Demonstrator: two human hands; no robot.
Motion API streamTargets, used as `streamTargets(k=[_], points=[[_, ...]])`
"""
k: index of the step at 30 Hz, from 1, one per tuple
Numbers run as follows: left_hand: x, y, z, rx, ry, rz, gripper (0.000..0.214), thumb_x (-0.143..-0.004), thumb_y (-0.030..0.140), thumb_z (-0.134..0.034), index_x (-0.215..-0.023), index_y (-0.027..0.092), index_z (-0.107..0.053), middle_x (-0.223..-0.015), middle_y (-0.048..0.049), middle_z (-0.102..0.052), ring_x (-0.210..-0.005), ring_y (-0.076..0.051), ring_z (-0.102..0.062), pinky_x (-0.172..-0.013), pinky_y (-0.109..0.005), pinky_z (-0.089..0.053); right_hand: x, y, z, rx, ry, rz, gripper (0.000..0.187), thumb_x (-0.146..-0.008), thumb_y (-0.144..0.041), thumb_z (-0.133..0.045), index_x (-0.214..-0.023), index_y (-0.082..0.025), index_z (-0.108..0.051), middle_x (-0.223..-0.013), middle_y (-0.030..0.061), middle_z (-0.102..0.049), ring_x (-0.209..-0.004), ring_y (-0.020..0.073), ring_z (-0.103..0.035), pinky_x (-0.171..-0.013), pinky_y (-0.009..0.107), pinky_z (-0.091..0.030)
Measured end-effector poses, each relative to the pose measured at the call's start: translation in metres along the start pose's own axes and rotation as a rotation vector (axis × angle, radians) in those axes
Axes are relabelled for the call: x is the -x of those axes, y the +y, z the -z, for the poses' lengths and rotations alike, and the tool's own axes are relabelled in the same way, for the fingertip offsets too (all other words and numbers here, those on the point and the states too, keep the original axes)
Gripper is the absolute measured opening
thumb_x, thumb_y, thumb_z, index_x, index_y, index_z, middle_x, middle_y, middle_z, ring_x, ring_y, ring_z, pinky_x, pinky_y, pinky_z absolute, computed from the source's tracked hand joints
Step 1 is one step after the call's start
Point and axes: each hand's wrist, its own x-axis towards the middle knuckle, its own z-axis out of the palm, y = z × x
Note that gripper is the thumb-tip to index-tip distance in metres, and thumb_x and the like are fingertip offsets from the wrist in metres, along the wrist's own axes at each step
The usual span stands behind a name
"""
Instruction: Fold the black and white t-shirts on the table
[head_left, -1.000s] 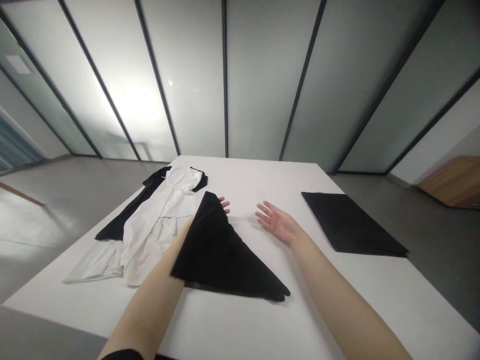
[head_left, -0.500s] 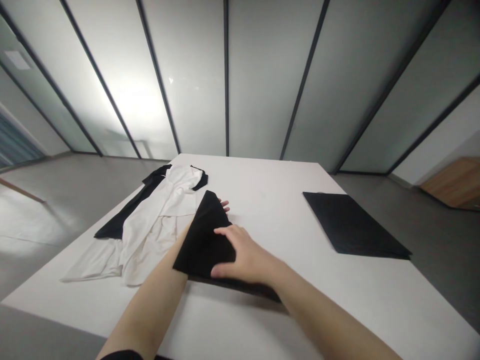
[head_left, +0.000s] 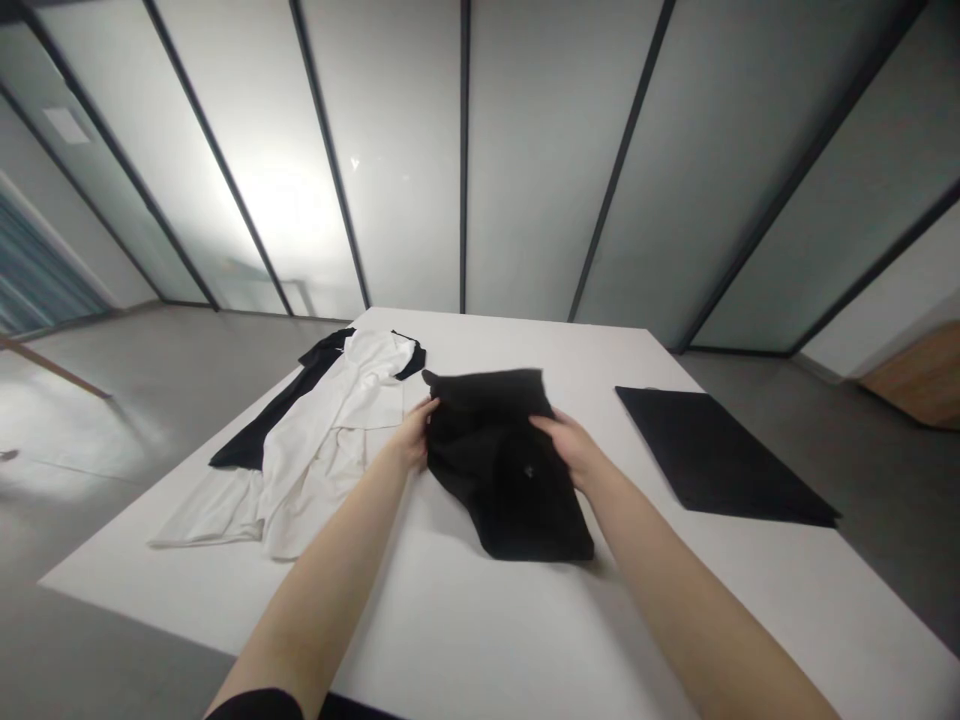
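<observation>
A folded black garment (head_left: 502, 490) with a small light mark on its front is held up over the middle of the table. At its left edge, my left hand (head_left: 417, 432) is closed, fingers partly behind the cloth. My right hand (head_left: 574, 447) grips the opposite edge, thumb on the front and the other fingers hidden behind. The upper part stands up between my hands, while the lower end hangs close to the tabletop; whether it touches I cannot tell.
Left on the white table (head_left: 480, 640) lie a spread white garment (head_left: 315, 450) and a black garment (head_left: 259, 425) partly under it. A flat black folded piece (head_left: 720, 455) lies near the right edge. Frosted glass panels (head_left: 540, 150) stand behind the table.
The black garment has turned from a slanted fold over my left forearm to facing me between both hands. My left hand came out from behind it; my right hand moved right to its edge.
</observation>
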Motion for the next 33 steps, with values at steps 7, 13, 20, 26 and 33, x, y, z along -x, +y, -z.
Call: streamTargets(k=[7,13,20,26,33], points=[[0.001,-0.005,-0.01,-0.1,-0.007,0.026,0.052,-0.086,0.019,-0.084,-0.133,0.016,-0.062,-0.088,-0.0048,-0.077,-0.071,-0.015,-0.073,-0.066,-0.023,-0.057,-0.032,0.031,0.068,-0.311,-0.089,-0.36,0.033,-0.1,-0.041,-0.055,-0.113,-0.017,-0.074,-0.09,0.0087,-0.083,-0.088,0.0301,-0.08,-0.093,0.044,-0.063],[0.005,-0.006,-0.019,-0.341,-0.043,-0.09,0.037,-0.083,0.029,-0.086,-0.118,0.021,-0.074,-0.101,-0.0079,-0.078,-0.103,-0.025,-0.073,-0.091,-0.034,-0.057,-0.041,0.049,0.076,-0.271,-0.017,-0.408,0.033,-0.104,-0.04,-0.056,-0.117,-0.015,-0.074,-0.096,0.0102,-0.084,-0.091,0.0273,-0.081,-0.099,0.041,-0.061],[0.025,-0.017,-0.067,-0.956,-0.045,-0.501,0.016,-0.086,0.034,-0.083,-0.098,0.023,-0.082,-0.136,-0.0138,-0.069,-0.147,-0.039,-0.046,-0.128,-0.05,-0.026,-0.042,0.053,0.083,-0.302,-0.023,-0.418,0.03,-0.105,-0.033,-0.054,-0.116,-0.014,-0.074,-0.097,0.0107,-0.084,-0.087,0.0256,-0.08,-0.097,0.04,-0.061],[0.041,0.004,-0.066,-0.912,-0.435,-0.288,0.032,-0.097,0.049,-0.068,-0.1,0.023,-0.085,-0.083,-0.0071,-0.078,-0.095,-0.029,-0.072,-0.095,-0.035,-0.051,-0.038,0.051,0.08,-0.299,-0.038,-0.387,0.028,-0.104,-0.031,-0.055,-0.119,-0.015,-0.073,-0.102,0.0106,-0.083,-0.091,0.0253,-0.08,-0.098,0.039,-0.061],[0.03,0.037,-0.032,-1.035,-0.509,0.096,0.047,-0.093,0.062,-0.068,-0.078,0.02,-0.082,-0.056,-0.007,-0.069,-0.055,-0.023,-0.068,-0.063,-0.031,-0.053,-0.031,0.042,0.074,-0.356,-0.026,-0.439,0.031,-0.105,-0.031,-0.055,-0.124,-0.012,-0.071,-0.095,0.0112,-0.083,-0.086,0.0263,-0.081,-0.094,0.041,-0.064]])
